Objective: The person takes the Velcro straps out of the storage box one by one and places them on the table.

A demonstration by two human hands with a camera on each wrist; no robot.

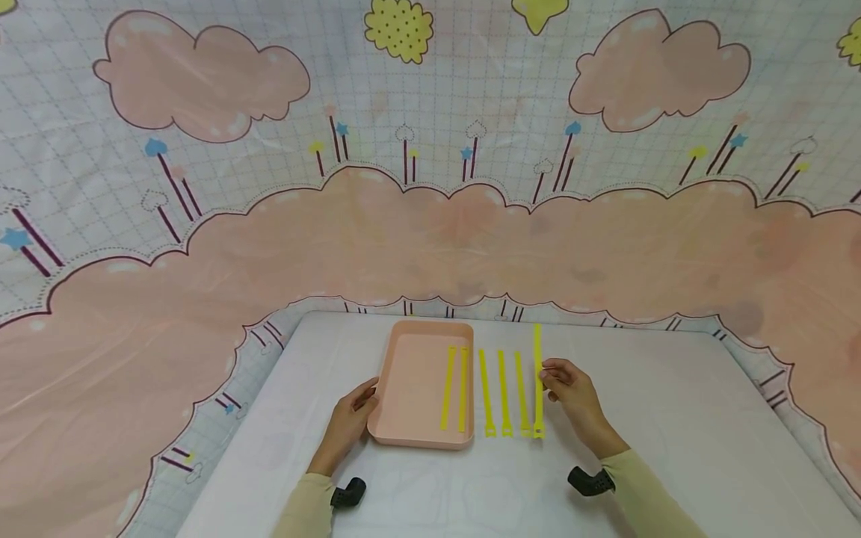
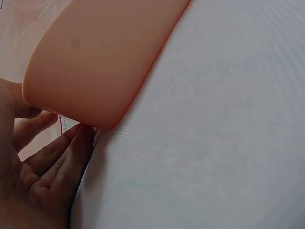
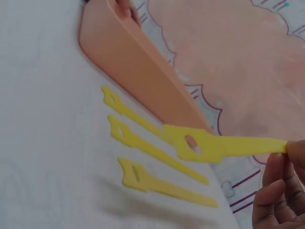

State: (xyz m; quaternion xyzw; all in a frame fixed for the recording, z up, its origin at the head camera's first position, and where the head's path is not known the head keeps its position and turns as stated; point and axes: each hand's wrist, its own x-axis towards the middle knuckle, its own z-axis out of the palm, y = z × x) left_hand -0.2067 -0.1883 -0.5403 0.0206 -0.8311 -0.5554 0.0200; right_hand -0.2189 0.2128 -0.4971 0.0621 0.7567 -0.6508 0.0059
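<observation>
Aloft: yellow slotted cable tie (image 1: pixel 537 344), off right edge of tray (image 1: pixel 410 388), pinched in right hand (image 1: pixel 573 394); unsupported head could snag three ties (image 1: pixel 504 392) on counter (image 1: pixel 659 418). Left hand (image 1: pixel 346 426), fingers loosely extended, merely touches tray's left edge; a knock might skid it.

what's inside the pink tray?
Two yellow straps lie lengthwise, side by side and apart, in the right half of the pink tray as the head view shows it. Whatever is directly beneath them is covered and can't be seen.
</observation>
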